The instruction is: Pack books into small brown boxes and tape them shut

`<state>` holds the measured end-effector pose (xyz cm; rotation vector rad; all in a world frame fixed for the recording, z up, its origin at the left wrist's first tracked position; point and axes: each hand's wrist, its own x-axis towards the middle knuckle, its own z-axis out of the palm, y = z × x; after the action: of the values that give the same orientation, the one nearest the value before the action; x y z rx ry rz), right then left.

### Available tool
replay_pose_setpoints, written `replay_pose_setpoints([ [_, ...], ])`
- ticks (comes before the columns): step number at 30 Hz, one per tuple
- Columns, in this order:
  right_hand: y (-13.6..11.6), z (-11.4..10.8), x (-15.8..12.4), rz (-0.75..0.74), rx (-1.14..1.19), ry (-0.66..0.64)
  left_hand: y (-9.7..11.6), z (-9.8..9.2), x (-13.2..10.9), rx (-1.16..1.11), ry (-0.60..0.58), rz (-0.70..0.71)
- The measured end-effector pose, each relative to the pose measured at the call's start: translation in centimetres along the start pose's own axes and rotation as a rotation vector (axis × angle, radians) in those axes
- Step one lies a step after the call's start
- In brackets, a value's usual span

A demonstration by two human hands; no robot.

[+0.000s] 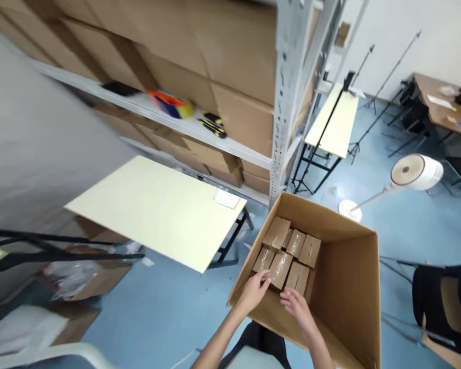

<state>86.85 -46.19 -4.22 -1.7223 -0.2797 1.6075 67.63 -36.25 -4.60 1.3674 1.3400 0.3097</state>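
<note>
A large open cardboard box (346,292) stands in front of me. Several small brown cartons, some with shiny tape, lie in its left part; among them are one carton (280,270) close to both hands and another (277,232) in the back left corner. My left hand (252,293) reaches over the near wall, fingers bent and apart at the near end of the cartons. Beside it, my right hand (296,305) has its fingers loosely stretched below a front carton (297,278). Neither hand appears to grip anything; whether the fingertips touch the cartons I cannot tell.
A pale table (157,210) with a white sheet (227,199) is at the left. Behind the box rises a metal shelf upright (280,118), its shelves stacked with cardboard boxes. A white fan (417,170) and a black chair (438,302) stand to the right.
</note>
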Motion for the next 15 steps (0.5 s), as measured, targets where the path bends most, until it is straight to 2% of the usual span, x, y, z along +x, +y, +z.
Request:
replay_pose_setpoints([
  [5, -2.5, 4.3, -4.2, -0.121, -0.152, -0.212, 2.2, -5.6, -8.7, -0.195, 0.331, -0.007],
  [8, -4.9, 6.7, -6.5, -0.232, -0.222, -0.365, 3.2, -8.1, -14.6, -0.252, 0.516, 0.023],
  [11, -7.5, 9.0, -9.0, -0.328, -0.293, -0.492, 2.7, -9.7, -19.5, -0.331, 0.691, 0.041],
  [15, -10.1, 13.2, -12.5, -0.409, -0.411, -0.605, 0.4, -12.5, -24.6, -0.419, 0.862, 0.053],
])
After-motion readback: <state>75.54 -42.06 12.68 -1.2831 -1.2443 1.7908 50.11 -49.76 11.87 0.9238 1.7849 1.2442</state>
